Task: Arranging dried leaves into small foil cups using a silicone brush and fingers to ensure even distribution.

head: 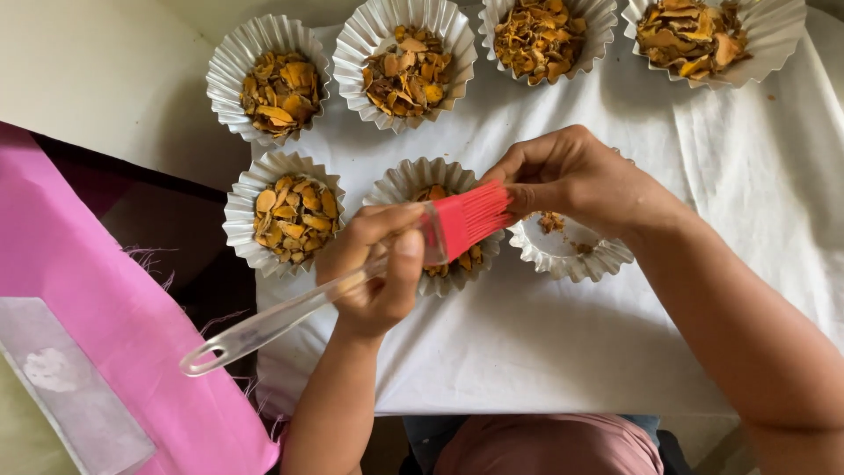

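Observation:
My left hand [376, 268] grips a pastry brush [352, 281] with a clear plastic handle and red silicone bristles. The bristles point right, toward my right hand [571, 180]. My right hand's fingertips pinch the tips of the red bristles. Both hands hover over white fluted paper cups on a white cloth [703, 290]. Under the brush sits a cup of orange-yellow dried slices [413, 180]. Below my right hand a nearly empty cup [571, 255] holds only a few crumbs.
Several more fluted cups filled with dried slices stand around: one at the left [286, 215] and a row along the top [406, 62]. A pink cloth [105, 334] lies at the left, over a dark surface.

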